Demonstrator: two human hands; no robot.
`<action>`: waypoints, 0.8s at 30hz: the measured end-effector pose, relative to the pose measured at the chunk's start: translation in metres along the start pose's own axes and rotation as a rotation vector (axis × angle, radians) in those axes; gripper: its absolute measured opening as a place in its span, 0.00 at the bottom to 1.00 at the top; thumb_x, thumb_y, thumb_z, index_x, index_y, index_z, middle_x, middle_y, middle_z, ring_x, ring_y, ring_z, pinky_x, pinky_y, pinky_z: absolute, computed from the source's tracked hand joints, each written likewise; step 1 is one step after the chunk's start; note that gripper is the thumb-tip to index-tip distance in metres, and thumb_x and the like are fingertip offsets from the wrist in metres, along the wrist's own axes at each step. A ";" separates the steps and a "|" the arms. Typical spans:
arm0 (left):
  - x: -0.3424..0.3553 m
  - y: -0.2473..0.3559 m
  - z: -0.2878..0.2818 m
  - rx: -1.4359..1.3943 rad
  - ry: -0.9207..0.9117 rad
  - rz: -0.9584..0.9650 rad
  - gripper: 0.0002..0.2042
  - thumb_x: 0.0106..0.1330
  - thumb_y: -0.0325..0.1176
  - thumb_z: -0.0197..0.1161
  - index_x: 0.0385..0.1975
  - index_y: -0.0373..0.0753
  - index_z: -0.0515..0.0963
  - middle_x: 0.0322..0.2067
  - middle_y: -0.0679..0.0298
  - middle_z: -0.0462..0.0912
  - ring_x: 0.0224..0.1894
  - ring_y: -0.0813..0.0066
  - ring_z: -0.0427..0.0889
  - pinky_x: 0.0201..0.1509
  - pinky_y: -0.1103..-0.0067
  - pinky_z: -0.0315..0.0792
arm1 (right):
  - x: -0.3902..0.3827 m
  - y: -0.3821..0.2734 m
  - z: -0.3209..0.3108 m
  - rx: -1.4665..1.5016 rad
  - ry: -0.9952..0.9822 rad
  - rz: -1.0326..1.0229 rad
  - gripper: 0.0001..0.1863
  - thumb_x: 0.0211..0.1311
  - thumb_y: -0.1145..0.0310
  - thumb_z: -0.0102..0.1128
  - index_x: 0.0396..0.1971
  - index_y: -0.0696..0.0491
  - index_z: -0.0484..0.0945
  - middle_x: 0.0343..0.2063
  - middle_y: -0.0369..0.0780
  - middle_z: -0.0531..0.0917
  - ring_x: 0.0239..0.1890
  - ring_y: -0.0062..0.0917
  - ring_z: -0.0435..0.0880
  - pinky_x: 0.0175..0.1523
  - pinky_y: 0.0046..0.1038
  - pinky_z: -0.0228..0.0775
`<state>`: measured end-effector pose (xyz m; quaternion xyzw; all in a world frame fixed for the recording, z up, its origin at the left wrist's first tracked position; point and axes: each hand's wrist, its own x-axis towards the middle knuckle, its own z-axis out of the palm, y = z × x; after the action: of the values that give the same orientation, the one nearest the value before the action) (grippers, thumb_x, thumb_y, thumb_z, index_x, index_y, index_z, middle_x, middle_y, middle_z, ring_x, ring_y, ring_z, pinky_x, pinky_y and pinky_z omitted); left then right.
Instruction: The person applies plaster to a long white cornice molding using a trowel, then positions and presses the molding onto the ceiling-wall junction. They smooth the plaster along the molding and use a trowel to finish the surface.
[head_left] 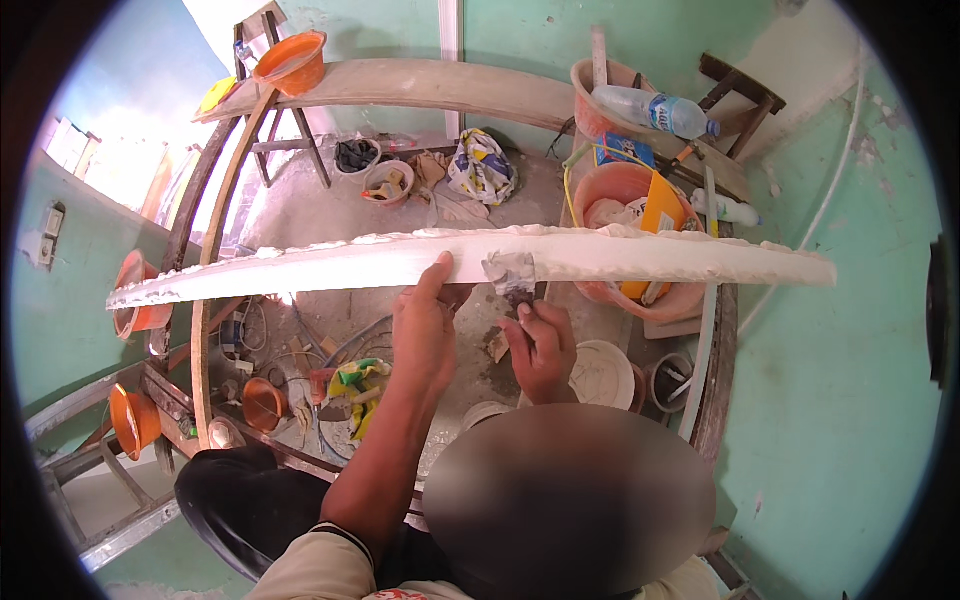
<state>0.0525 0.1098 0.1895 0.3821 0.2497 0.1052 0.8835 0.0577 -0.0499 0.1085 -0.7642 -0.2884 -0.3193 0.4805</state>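
Note:
A long white plaster moulding strip stretches across the view at chest height, with thick wet plaster ridged along its upper edge. My left hand grips it near the middle, thumb on its front face and fingers curled behind and below. My right hand is closed round a small putty knife. The plaster-smeared blade lies against the strip's lower face, just right of my left hand. The knife's handle is mostly hidden in my fingers.
Behind the strip's right half stands a pink tub with plaster and an orange piece. A water bottle lies above it. Wooden trestles and a plank frame the space. Orange bowls sit left; a white bucket stands below.

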 end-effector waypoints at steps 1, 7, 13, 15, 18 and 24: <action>0.001 0.000 -0.001 0.004 -0.003 -0.002 0.14 0.73 0.37 0.61 0.52 0.35 0.77 0.44 0.59 0.86 0.47 0.69 0.83 0.58 0.71 0.71 | -0.003 0.002 0.002 -0.007 -0.039 -0.017 0.22 0.53 0.82 0.76 0.49 0.56 0.79 0.39 0.43 0.81 0.36 0.35 0.80 0.36 0.31 0.73; 0.006 0.000 -0.010 0.004 -0.022 0.020 0.13 0.73 0.35 0.61 0.50 0.34 0.77 0.45 0.61 0.85 0.47 0.70 0.83 0.61 0.70 0.69 | -0.041 -0.014 -0.022 0.091 -0.165 0.222 0.13 0.65 0.80 0.66 0.48 0.58 0.78 0.37 0.44 0.83 0.33 0.30 0.83 0.38 0.28 0.75; 0.006 0.000 -0.007 -0.042 -0.032 0.004 0.13 0.73 0.36 0.61 0.51 0.37 0.77 0.45 0.63 0.85 0.48 0.72 0.81 0.64 0.69 0.67 | 0.006 -0.010 -0.008 0.649 -0.248 0.634 0.09 0.76 0.73 0.55 0.49 0.60 0.74 0.37 0.43 0.86 0.33 0.21 0.83 0.42 0.25 0.77; 0.012 -0.007 -0.015 -0.042 -0.046 -0.017 0.13 0.73 0.37 0.62 0.52 0.38 0.77 0.46 0.63 0.85 0.49 0.72 0.80 0.65 0.69 0.66 | 0.009 -0.004 -0.002 0.765 -0.237 0.688 0.09 0.78 0.70 0.53 0.48 0.60 0.73 0.36 0.41 0.86 0.34 0.19 0.82 0.42 0.24 0.77; 0.019 -0.019 -0.013 -0.040 -0.004 -0.067 0.13 0.73 0.37 0.62 0.52 0.39 0.76 0.45 0.64 0.84 0.49 0.71 0.80 0.66 0.68 0.65 | -0.035 0.014 -0.018 0.651 -0.326 0.867 0.09 0.78 0.71 0.53 0.49 0.60 0.73 0.36 0.40 0.85 0.34 0.18 0.81 0.41 0.24 0.76; 0.041 -0.045 -0.032 -0.029 -0.042 -0.072 0.17 0.73 0.40 0.61 0.56 0.40 0.74 0.50 0.65 0.82 0.53 0.70 0.78 0.69 0.64 0.63 | -0.099 -0.011 -0.081 0.749 -0.141 1.149 0.05 0.77 0.74 0.50 0.47 0.58 0.71 0.34 0.41 0.83 0.30 0.19 0.79 0.38 0.24 0.75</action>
<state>0.0709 0.1142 0.1232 0.3621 0.2433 0.0690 0.8972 -0.0296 -0.1337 0.0660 -0.5972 0.0409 0.1580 0.7853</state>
